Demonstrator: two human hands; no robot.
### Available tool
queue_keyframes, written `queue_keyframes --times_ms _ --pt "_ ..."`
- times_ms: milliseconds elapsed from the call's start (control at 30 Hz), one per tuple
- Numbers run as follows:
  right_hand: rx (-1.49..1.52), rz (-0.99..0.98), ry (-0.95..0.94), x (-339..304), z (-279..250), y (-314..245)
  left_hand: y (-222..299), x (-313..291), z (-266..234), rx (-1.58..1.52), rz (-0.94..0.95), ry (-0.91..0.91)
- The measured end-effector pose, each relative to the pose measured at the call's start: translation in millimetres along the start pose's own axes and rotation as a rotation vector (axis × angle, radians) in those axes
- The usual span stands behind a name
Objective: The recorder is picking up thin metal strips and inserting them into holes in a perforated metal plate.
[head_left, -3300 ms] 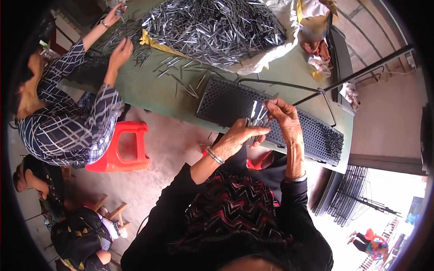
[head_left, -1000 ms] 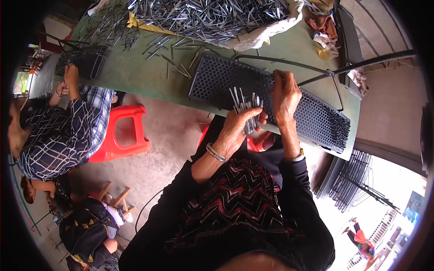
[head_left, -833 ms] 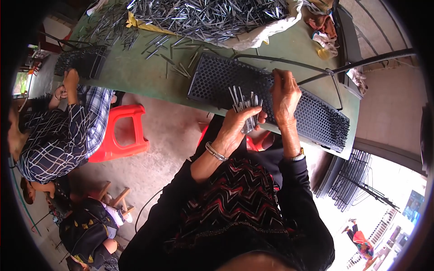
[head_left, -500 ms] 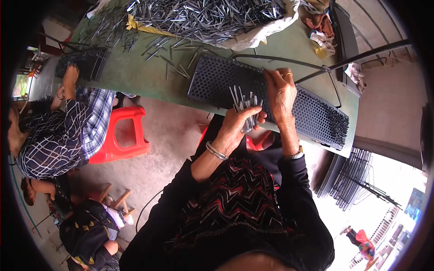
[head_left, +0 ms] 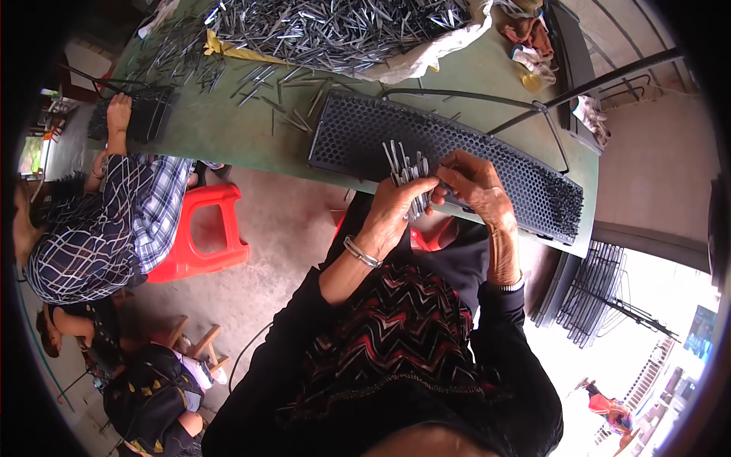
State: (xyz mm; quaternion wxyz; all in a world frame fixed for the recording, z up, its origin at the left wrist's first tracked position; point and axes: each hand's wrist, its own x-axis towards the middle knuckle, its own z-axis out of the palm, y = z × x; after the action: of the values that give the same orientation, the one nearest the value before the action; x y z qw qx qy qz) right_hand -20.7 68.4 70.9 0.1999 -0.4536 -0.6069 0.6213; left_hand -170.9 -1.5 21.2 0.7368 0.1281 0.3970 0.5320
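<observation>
My left hand (head_left: 388,209) is closed around a bunch of thin metal strips (head_left: 407,171), whose ends stick out above and below the fingers. Close against that bunch, my right hand (head_left: 480,186) has its thumb and fingers pinched together; what is between the fingertips, if anything, is too small to make out. Both hands are over the near edge of a long black perforated rack (head_left: 350,129) with rows of round holes. Short dark pieces (head_left: 567,206) stand thickly in the holes at its right end.
A heap of metal strips (head_left: 335,34) lies on a white sack (head_left: 426,57) on the green table (head_left: 228,122). A black rod frame (head_left: 548,110) crosses behind the rack. At left, a co-worker's hand (head_left: 119,113) touches another rack (head_left: 148,110). A red stool (head_left: 205,236) stands below.
My right hand has come down from over the rack to the bunch in my left hand. The left hand keeps its hold. The co-worker's hand has risen slightly.
</observation>
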Motion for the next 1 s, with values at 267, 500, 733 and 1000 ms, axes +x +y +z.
queue_keyframes --times_ms 267,500,733,1000 --pt "-0.002 -0.230 0.380 -0.7 11.2 3.2 -0.3 0.2 1.4 -0.013 0.005 0.057" --pt "-0.557 -0.708 0.439 -19.4 28.7 17.3 -2.6 6.7 -1.8 -0.230 -0.019 -0.034" --pt "-0.752 -0.761 0.396 -27.3 33.0 23.6 -2.3 15.3 -5.6 -0.273 -0.019 0.040" --pt "0.104 -0.118 0.309 -16.7 18.2 2.3 10.0 0.1 5.7 -0.005 -0.017 -0.010"
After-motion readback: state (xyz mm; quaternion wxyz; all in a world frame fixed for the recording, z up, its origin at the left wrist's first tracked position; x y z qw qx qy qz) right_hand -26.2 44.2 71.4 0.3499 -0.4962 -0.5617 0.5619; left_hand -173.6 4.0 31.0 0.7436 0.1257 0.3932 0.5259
